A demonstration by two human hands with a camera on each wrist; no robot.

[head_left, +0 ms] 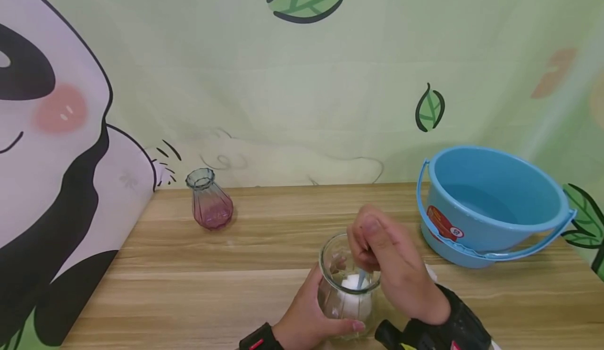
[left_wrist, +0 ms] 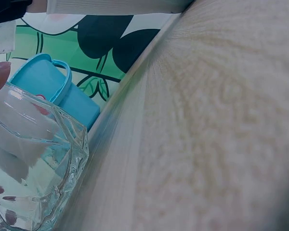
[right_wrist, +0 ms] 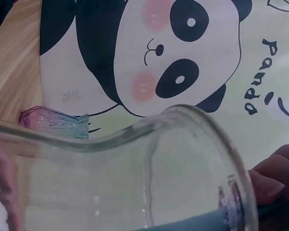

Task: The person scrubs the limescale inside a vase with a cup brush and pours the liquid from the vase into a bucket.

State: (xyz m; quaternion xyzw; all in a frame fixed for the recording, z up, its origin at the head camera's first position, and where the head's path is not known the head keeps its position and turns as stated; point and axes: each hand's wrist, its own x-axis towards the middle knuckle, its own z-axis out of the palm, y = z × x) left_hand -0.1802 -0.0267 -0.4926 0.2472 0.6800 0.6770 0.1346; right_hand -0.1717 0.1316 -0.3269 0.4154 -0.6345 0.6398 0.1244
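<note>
Near the front edge of the head view stands a clear ribbed glass vase [head_left: 349, 310] with a wide rim. My left hand [head_left: 305, 313] grips it low down from the left, thumb across its front. My right hand [head_left: 394, 263] is curled over the mouth, holding the blue handle of a brush [head_left: 361, 278] whose white, sponge-like head sits inside the glass. In the left wrist view, the white head [left_wrist: 21, 127] shows blurred through the vase wall. The right wrist view has the handle [right_wrist: 192, 222] running along inside the vase toward the fingers [right_wrist: 269, 185].
A light blue bucket [head_left: 472, 237] with its handle lowered stands at the back right of the wooden table [head_left: 264, 255]. Back left is a smaller glass vase [head_left: 212, 207], purple at the base. A panda-printed cloth [head_left: 302, 77] hangs behind the table.
</note>
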